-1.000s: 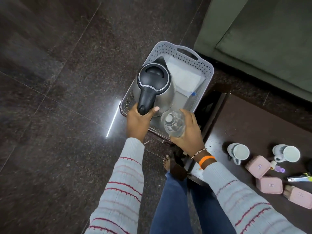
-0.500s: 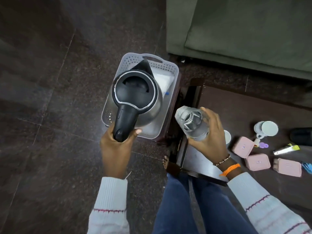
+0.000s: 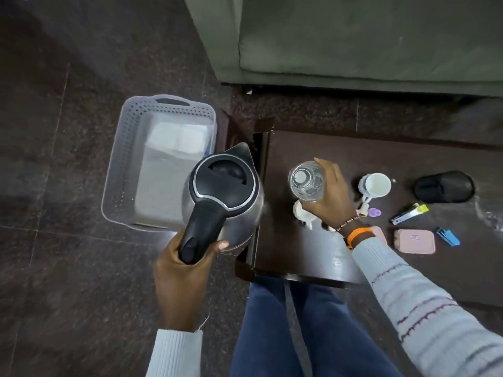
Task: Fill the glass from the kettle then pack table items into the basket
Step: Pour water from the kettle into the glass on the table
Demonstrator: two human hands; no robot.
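A pale grey plastic basket (image 3: pixel 119 159) with perforated walls and a slotted handle stands on the dark speckled stone floor (image 3: pixel 54 268); a folded white cloth (image 3: pixel 177 138) lies flat inside it. Just right of it, the left hand (image 3: pixel 181 270) curls tightly around the matte black handle of the kettle (image 3: pixel 226 186), a brushed-steel body with a round black lid ringed in chrome and a pointed spout facing away from the person. The kettle hangs over the gap between basket and table. The dark brown, glossy table (image 3: pixel 313 148) has a squared edge. Above it the right hand (image 3: pixel 330 197) wraps its fingers around a clear, faceted glass (image 3: pixel 307 180), held upright. Beneath that hand a white cup (image 3: pixel 300 212) is partly hidden. Further right stand a white mug (image 3: pixel 375 185), a small lilac piece (image 3: pixel 375 212), a rounded black pouch (image 3: pixel 443 186), a steel nail clipper (image 3: pixel 407 214) with a yellow tip, a pink rounded-corner box (image 3: pixel 415 240) whose small label is unreadable, and a blue clip (image 3: pixel 447 236). A green upholstered sofa (image 3: pixel 353 36) sits behind.
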